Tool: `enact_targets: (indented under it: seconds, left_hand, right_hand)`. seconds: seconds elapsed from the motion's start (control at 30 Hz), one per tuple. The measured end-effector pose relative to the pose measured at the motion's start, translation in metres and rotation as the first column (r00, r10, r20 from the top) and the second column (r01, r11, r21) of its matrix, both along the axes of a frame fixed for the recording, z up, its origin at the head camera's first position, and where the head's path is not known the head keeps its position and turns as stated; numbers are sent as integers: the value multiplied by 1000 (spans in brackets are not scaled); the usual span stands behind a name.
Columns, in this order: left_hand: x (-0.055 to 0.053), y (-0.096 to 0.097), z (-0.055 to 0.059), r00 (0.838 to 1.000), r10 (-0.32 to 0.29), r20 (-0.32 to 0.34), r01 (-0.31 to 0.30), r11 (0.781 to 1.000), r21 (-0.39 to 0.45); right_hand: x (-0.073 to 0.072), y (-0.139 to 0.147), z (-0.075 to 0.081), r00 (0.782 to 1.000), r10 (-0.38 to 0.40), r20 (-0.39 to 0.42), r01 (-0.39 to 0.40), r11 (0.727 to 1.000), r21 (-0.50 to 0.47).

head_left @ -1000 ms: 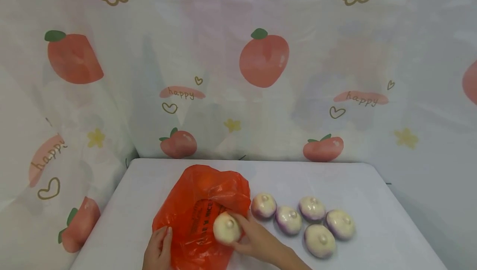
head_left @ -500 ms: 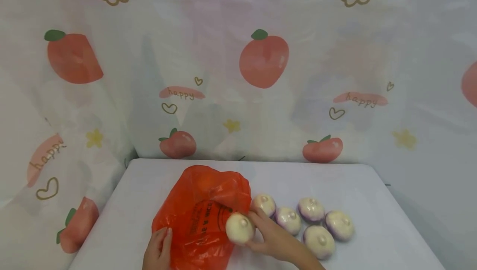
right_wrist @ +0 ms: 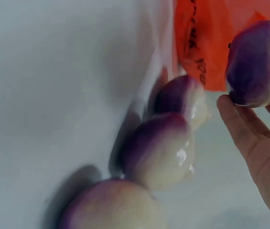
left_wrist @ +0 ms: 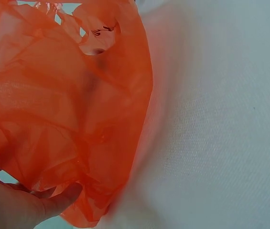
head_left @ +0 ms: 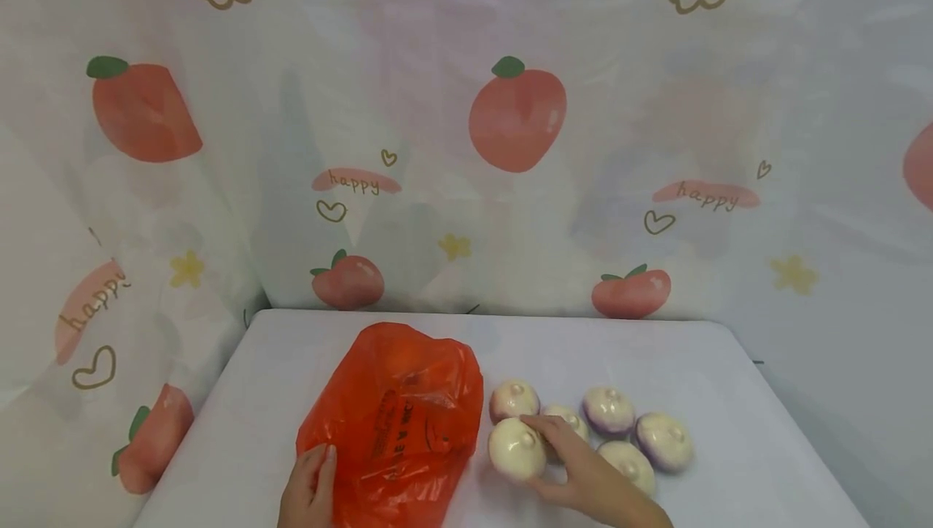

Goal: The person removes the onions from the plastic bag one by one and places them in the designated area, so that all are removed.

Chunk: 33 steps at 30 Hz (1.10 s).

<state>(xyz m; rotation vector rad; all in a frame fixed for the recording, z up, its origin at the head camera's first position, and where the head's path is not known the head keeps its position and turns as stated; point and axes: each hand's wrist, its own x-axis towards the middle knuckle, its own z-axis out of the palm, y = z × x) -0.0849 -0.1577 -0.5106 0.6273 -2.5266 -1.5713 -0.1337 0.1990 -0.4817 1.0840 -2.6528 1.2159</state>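
In the head view my right hand grips a purple-and-white turnip by its sides, lifted in front of the others. The right wrist view shows its purple side, with the held turnip between thumb and fingers. My left hand pinches the near left edge of a red plastic bag, which lies on the table with black print upward. In the left wrist view the thumb and fingers of the left hand hold the bag's film. The bag's contents cannot be made out.
Several more turnips lie to the right of the bag, among them a back left turnip, a back turnip and a right turnip. A white table stands against a fruit-printed cloth.
My right hand has moved rightward with the turnip, from over the bag to beside the other turnips. The bag's right side has settled slightly leftward. My left hand has stayed still.
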Motion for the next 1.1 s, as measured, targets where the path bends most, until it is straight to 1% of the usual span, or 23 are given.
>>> enact_targets:
  seconds: [0.1, 0.13, 0.2, 0.23, 0.3, 0.4, 0.47, 0.53, 0.6, 0.67, 0.73, 0.8, 0.83, 0.9, 0.97, 1.0, 1.07, 1.1]
  left_hand:
    - [-1, -1, 0, 1000, 4, -9, -4, 1000, -14]
    - [-1, -1, 0, 1000, 2, -11, -2, 1000, -18]
    - [-1, 0, 0, 1000, 2, -8, -3, 1000, -19]
    - [-2, 0, 0, 1000, 0, -8, 0, 1000, -21]
    - [-2, 0, -1, 1000, -3, 1, 3, 1000, -6]
    - [-2, 0, -2, 1000, -10, -6, 10, 1000, -1]
    - [-2, 0, -3, 1000, -14, -9, 14, 1000, -5]
    - [-3, 0, -3, 1000, -16, -18, 15, 1000, -19]
    - [-3, 0, -3, 1000, -11, -18, 11, 1000, -23]
    - [-2, 0, -2, 1000, -5, -26, 5, 1000, -23]
    - [-2, 0, -1, 999, 4, -39, -5, 1000, -21]
    - [-2, 1, -1, 998, 11, -54, -13, 999, -29]
    - [-2, 0, -1, 998, 10, -67, -12, 999, -38]
    - [-3, 0, -2, 997, 8, -71, -12, 999, -51]
    - [-3, -1, -2, 998, 4, -70, -9, 998, -64]
    - [-3, -1, -2, 998, 3, -67, -8, 998, -69]
    - [-3, -2, -2, 998, -1, -61, -3, 998, -68]
    - [-3, -3, -2, 998, -3, -56, 0, 998, -62]
  right_hand:
    - [2, 13, -2, 997, -64, 53, 67, 997, -50]
    - [3, 19, -3, 993, -89, 73, 93, 994, -59]
    - [4, 29, -4, 986, -141, 91, 147, 987, -70]
    - [5, 35, -5, 980, -174, 95, 181, 981, -67]
    - [7, 45, -5, 970, -231, 76, 236, 970, -62]
    - [8, 58, -6, 958, -285, -35, 282, 957, -73]
    - [9, 62, -6, 941, -317, -121, 310, 948, -76]
    - [9, 64, -6, 919, -349, -181, 342, 937, -72]
    - [10, 65, -6, 902, -386, -192, 383, 922, -55]
    - [10, 65, -5, 894, -413, -172, 414, 910, -35]
    - [11, 67, -3, 885, -448, -130, 451, 893, -4]
    - [12, 71, 1, 881, -468, -73, 471, 882, 24]
    - [13, 74, 2, 875, -481, -55, 483, 875, 38]
    - [14, 78, 5, 862, -506, -17, 506, 860, 61]
    - [16, 83, 6, 851, -524, -2, 523, 849, 70]
    - [18, 85, 5, 842, -539, -10, 538, 840, 72]
    - [21, 89, 3, 817, -577, -19, 576, 814, 77]
    - [22, 91, 2, 806, -590, -37, 591, 803, 74]
